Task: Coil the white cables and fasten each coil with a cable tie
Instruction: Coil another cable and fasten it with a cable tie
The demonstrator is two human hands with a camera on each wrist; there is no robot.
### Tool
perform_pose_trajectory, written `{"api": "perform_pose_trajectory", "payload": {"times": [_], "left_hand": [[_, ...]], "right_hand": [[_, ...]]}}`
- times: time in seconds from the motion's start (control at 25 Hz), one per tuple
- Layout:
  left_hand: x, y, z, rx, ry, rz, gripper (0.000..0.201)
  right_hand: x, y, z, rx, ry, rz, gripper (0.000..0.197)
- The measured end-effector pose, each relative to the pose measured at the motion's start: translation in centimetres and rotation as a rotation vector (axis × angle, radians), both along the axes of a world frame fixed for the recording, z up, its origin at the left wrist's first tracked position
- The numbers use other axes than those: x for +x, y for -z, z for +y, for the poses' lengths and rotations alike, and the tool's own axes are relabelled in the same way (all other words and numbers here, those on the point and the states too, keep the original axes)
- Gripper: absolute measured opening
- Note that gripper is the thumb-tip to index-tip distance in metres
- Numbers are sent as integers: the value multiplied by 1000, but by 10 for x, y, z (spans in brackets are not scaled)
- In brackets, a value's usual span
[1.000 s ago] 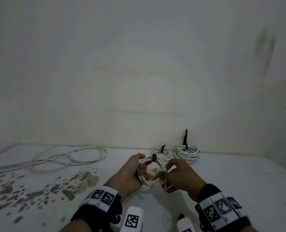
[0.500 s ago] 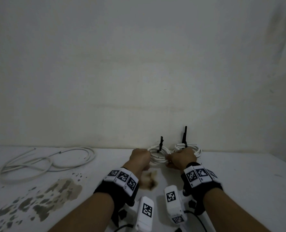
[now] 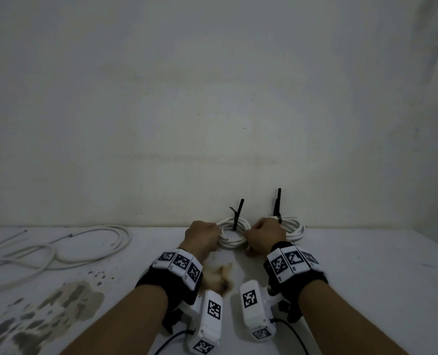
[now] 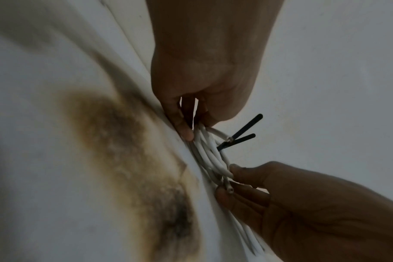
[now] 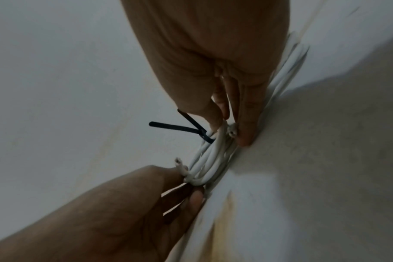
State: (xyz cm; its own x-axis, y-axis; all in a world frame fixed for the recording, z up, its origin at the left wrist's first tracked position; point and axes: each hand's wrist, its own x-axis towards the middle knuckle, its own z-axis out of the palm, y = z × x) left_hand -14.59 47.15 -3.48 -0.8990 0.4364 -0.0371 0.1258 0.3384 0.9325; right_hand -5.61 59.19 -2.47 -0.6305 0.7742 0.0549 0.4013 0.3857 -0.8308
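Stained white tabletop (image 3: pixel 366 290) against a bare wall (image 3: pixel 212 98). Loose white cable (image 3: pixel 84 242) sprawled well left of the middle coil (image 3: pixel 232 233); brown scorch mark (image 3: pixel 220 275) just in front of it. Second tied coil (image 3: pixel 296 228) just right, touching or nearly so, partly hidden behind the right hand (image 3: pixel 265 235). Middle coil flat by the wall, several white loops, black cable tie (image 3: pixel 238 213) standing up from its far side. Left hand (image 3: pixel 202 235) gripping its left edge with curled fingers (image 4: pixel 186 131), right-hand fingers (image 5: pixel 247 124) pinching its right edge.
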Motion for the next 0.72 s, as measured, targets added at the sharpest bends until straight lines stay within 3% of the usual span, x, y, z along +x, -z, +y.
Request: {"api": "perform_pose_trajectory", "payload": {"times": [0.12, 0.36, 0.56, 0.72], "left_hand": [[0, 1, -5, -38, -10, 63, 31], [6, -2, -1, -86, 23, -11, 49], [8, -10, -2, -67, 100, -106, 32], [10, -17, -16, -67, 95, -130, 21]], "right_hand": [[0, 1, 7, 19, 8, -31, 19], [-2, 4, 14, 117, 97, -67, 20], [7, -11, 5, 224, 54, -195, 30], [30, -32, -9, 405, 60, -290, 22]]}}
